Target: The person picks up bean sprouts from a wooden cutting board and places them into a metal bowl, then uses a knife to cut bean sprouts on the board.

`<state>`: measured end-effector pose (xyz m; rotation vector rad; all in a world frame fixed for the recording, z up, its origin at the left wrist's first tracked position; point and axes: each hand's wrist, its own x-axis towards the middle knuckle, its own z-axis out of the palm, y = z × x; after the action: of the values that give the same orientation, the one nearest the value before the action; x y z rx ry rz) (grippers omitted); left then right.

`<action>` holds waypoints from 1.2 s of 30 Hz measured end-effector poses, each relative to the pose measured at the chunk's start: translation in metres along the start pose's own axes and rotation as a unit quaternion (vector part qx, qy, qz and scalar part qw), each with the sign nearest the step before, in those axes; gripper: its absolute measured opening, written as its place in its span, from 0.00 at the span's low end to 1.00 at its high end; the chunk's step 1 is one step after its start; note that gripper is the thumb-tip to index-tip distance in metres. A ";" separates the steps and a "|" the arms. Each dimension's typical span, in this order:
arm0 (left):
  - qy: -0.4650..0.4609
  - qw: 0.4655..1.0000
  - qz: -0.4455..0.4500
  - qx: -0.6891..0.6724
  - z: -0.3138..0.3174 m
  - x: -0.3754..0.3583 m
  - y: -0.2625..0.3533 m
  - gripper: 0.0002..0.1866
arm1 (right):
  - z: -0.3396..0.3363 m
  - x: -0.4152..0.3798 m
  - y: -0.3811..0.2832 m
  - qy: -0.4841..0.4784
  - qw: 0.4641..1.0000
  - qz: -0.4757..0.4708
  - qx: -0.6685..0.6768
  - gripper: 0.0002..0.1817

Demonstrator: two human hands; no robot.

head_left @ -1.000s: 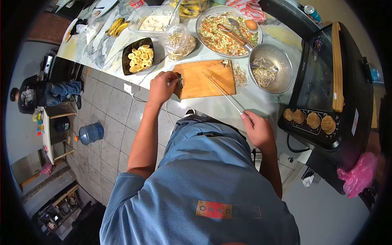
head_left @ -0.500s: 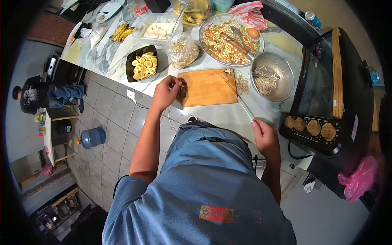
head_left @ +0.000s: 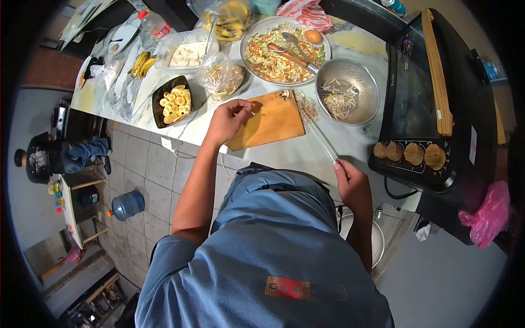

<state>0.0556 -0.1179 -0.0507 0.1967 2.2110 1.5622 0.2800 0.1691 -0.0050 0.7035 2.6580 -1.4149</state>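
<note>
My left hand (head_left: 227,121) is over the left side of a wooden cutting board (head_left: 273,123), its thumb and fingers pinched together. What lies between those fingertips is too small to name. My right hand (head_left: 351,183) grips the near end of a long thin metal utensil (head_left: 326,143), which slants up toward the board's right edge. Beyond that edge lies a small heap of bean sprout scraps (head_left: 307,106). A dimpled metal bowl (head_left: 367,109) at the right holds bean sprouts (head_left: 337,105). Small pale scraps (head_left: 285,94) sit at the board's far edge.
Behind the board stand a platter (head_left: 247,64) of chopped vegetables with an egg (head_left: 313,36), a bag of sprouts (head_left: 223,81), a dark bowl (head_left: 158,117) of banana slices and a tofu container (head_left: 164,59). A black oven (head_left: 465,142) flanks the right. A person (head_left: 44,150) is far left.
My left hand has moved slightly up and farther over the board. The board is tilted more, its left end nearer me. The utensil's far end has shifted off the board. The camera view has turned slightly.
</note>
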 end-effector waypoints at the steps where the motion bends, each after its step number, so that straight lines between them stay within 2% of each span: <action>1: -0.008 1.000 0.003 -0.003 0.003 0.004 -0.003 0.10 | -0.001 0.000 0.003 -0.010 1.000 0.003 0.000 0.16; 6: 0.011 0.996 0.032 0.080 0.025 0.010 -0.016 0.10 | -0.003 -0.007 -0.016 -0.075 0.995 0.051 0.038 0.16; 8: 0.024 0.991 0.049 0.119 0.028 0.011 -0.015 0.10 | -0.005 -0.005 -0.038 -0.129 0.981 0.135 0.044 0.16; 9: 0.050 0.978 0.077 0.188 0.029 0.009 -0.014 0.10 | -0.002 -0.005 -0.036 -0.128 0.981 0.136 0.043 0.16; 11: 0.104 0.932 0.131 0.322 0.028 0.006 -0.012 0.09 | 0.008 -0.003 -0.029 -0.102 0.993 0.051 0.024 0.16; 14: 0.134 0.905 0.153 0.374 0.026 0.001 -0.013 0.10 | 0.012 0.000 -0.032 -0.109 0.993 0.038 0.010 0.15; 18: 0.144 0.903 0.160 0.372 0.026 -0.005 -0.016 0.10 | 0.014 0.005 -0.051 -0.122 0.992 0.028 0.000 0.15; 20: 0.147 0.905 0.156 0.367 0.027 -0.006 -0.016 0.10 | 0.012 0.005 -0.066 -0.150 0.984 0.095 0.000 0.14; 21: 0.146 0.907 0.153 0.365 0.028 -0.007 -0.016 0.10 | 0.015 0.005 -0.064 -0.153 0.983 0.097 -0.002 0.14; 23: 0.160 0.901 0.157 0.370 0.029 -0.007 -0.016 0.10 | 0.022 0.004 -0.056 -0.115 0.992 0.036 -0.023 0.15; 33: 0.154 0.906 0.146 0.366 0.030 -0.006 -0.021 0.08 | 0.025 0.009 -0.068 -0.122 0.987 0.067 -0.075 0.17; 36: 0.145 0.911 0.141 0.360 0.029 -0.006 -0.018 0.08 | 0.027 0.010 -0.067 -0.121 0.987 0.039 -0.099 0.18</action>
<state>0.0752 -0.1013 -0.0742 0.5475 3.0315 0.8511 0.2386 0.1198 0.0285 0.5688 2.5061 -1.1183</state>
